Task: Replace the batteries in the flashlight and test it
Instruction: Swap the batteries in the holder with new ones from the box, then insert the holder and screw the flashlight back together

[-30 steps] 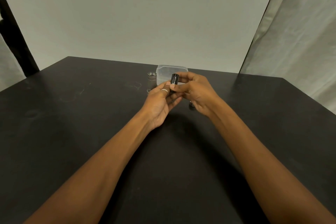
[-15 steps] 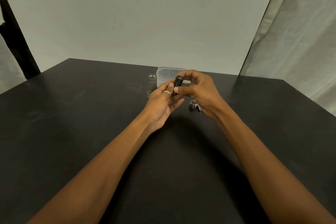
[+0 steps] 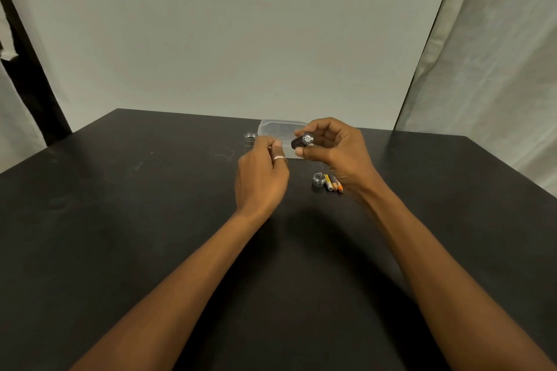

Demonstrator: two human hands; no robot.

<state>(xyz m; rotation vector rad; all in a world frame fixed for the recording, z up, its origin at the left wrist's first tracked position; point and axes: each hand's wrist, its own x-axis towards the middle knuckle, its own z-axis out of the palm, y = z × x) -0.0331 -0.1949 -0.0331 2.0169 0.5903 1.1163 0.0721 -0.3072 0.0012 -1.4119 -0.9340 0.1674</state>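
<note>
My right hand (image 3: 337,147) pinches a small black battery holder (image 3: 302,141) between thumb and fingers, with its metal end contact turned toward me. My left hand (image 3: 262,173), with a ring on one finger, hovers just left of the holder; its fingers are loosely curled and motion-blurred, and I see nothing in them. The silver flashlight body (image 3: 250,138) stands upright on the black table (image 3: 120,220) beyond my left hand. A silver end cap with a spring (image 3: 319,179) lies under my right hand, next to three small yellow and orange batteries (image 3: 333,183).
A clear plastic container (image 3: 275,126) sits at the table's far edge, partly behind both hands. A pale wall rises behind the table and a light curtain hangs at the right.
My left hand has let go of the holder and drawn away to the left. My right hand has turned the holder's end toward me. The view has tilted, and the batteries now show.
</note>
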